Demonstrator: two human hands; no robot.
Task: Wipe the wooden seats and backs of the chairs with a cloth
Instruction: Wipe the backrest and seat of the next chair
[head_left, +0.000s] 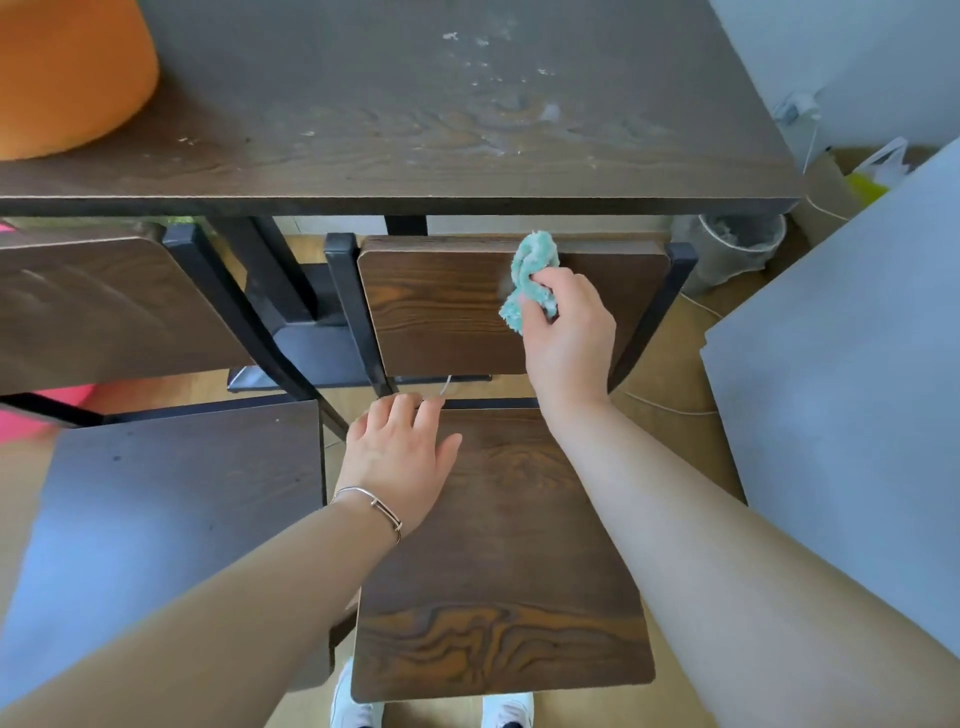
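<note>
A dark wooden chair with a black metal frame stands in front of me. Its seat fills the lower middle and its backrest faces me under the table edge. My right hand is shut on a bunched teal cloth and presses it against the upper right part of the backrest. My left hand, with a thin bracelet on the wrist, rests flat with fingers spread on the seat's far left corner. A second chair stands to the left, with its seat and backrest in view.
A dark wooden table with pale smears spans the top, carrying an orange rounded object at the far left. A waste bin, bags and a white cord lie at the right. A grey panel leans close on the right.
</note>
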